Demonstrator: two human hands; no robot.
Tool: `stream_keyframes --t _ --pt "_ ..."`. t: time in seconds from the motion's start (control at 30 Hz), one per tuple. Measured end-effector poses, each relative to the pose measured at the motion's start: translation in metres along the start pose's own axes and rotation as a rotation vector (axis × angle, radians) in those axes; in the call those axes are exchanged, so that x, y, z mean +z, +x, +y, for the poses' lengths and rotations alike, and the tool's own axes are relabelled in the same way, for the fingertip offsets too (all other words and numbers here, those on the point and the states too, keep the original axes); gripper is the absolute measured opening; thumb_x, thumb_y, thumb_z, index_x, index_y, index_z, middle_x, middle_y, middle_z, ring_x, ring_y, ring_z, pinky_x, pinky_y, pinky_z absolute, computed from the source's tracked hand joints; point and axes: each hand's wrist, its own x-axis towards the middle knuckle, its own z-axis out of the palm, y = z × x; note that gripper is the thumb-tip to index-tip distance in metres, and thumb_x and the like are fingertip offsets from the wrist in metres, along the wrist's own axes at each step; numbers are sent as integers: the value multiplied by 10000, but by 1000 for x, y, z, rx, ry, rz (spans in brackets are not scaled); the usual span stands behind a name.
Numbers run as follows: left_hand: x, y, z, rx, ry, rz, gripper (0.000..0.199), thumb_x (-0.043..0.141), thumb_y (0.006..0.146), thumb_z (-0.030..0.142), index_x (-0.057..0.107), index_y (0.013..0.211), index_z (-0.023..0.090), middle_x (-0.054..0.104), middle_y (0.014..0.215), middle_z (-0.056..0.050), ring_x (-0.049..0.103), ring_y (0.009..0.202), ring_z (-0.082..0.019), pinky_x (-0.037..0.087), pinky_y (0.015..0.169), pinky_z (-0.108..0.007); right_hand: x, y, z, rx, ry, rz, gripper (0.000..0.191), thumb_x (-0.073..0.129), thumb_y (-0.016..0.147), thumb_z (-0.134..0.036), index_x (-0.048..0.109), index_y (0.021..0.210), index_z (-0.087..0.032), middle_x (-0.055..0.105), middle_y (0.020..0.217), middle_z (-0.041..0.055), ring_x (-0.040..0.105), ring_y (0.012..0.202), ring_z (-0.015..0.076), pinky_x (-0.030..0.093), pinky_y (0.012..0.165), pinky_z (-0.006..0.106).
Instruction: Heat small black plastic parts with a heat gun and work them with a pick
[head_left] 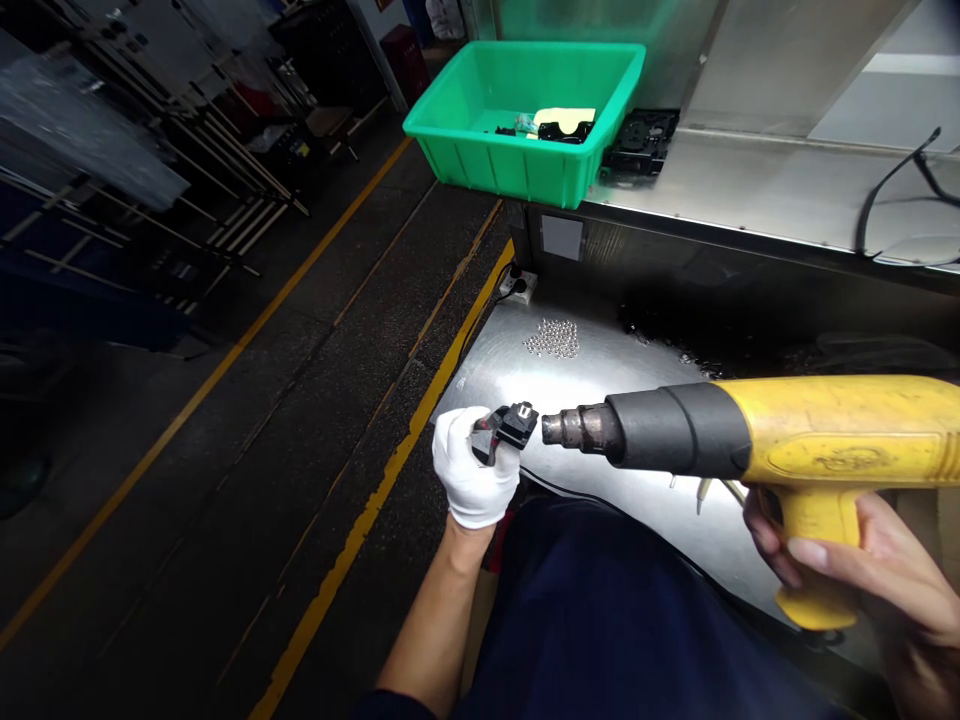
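Observation:
My left hand [475,475], in a white glove, is closed round a small black plastic part [516,425] with a pale insert on its upper face. Bare and wrapped round the handle, my right hand [877,560] grips a yellow heat gun [832,430]. The gun's dark metal nozzle [581,428] points left, a short gap from the black part. Both are held over the near left side of the metal table [622,480]. A cluster of small shiny metal balls [555,340] lies on the table beyond my left hand.
A green bin [510,170] with dark parts inside stands on the raised metal shelf [765,190]. Beside it are black molded parts [643,142]; glasses [907,215] lie farther right. A power socket [519,287] with cords sits at the table's left corner. Racks [247,200] stand across the floor.

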Motion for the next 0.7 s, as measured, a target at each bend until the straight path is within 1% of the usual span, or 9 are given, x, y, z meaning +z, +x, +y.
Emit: stream_keyframes --t 0.1,0.17,0.43,0.7 --pt "1 1 0 1 -10 1 266 684 872 342 632 1061 161 625 961 -90 629 870 -228 538 800 -386 -2 -5 2 -7 25 -58 191 748 761 -447 675 755 -270 624 691 54 477 529 223 388 453 356" --pt "1 1 0 3 -8 2 267 687 873 347 632 1058 162 627 959 -89 631 866 -227 538 797 -384 -2 -6 4 -14 28 -76 124 707 790 -400 689 766 -279 624 699 48 470 540 223 371 465 354" --pt "2 0 0 -7 32 -12 282 672 893 394 626 1056 169 635 954 -96 644 870 -233 551 791 -388 -7 -5 6 -6 34 -86 132 711 779 -407 695 766 -277 624 689 51 470 534 229 366 469 364" --pt "1 0 0 6 9 -1 286 671 888 383 633 1064 162 632 953 -100 637 865 -238 545 782 -390 -5 -7 6 -15 36 -83 125 709 788 -401 696 767 -279 627 695 46 473 540 223 373 473 358"
